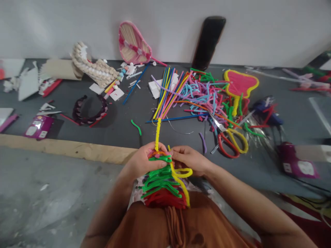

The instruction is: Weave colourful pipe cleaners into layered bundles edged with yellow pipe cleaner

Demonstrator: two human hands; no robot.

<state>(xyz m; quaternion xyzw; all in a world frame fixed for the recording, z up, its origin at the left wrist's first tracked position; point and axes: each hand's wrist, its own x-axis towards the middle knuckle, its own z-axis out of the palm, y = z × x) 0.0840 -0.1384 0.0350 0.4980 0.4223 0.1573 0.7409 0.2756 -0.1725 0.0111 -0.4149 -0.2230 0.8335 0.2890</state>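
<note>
My left hand (141,161) is closed around a pipe cleaner craft (161,179) with rows of green and red strands and a yellow stem pointing away from me. The thumb presses on the green strands near the stem's base. At the craft's right edge, my right hand (190,160) pinches a yellow pipe cleaner (181,179). One part of that pipe cleaner makes a loop, and a length of it hangs down along the craft's side toward my body. The right fingertips are partly hidden behind the yellow strand.
Beyond my hands lie long pipe cleaners (169,91) and a pile of short cut pieces (200,91). Scissors (230,137) with red and yellow handles rest at right. A pink and yellow fan (241,83), a phone (209,43), a dark headband (90,119) and a purple glue gun (297,160) surround them.
</note>
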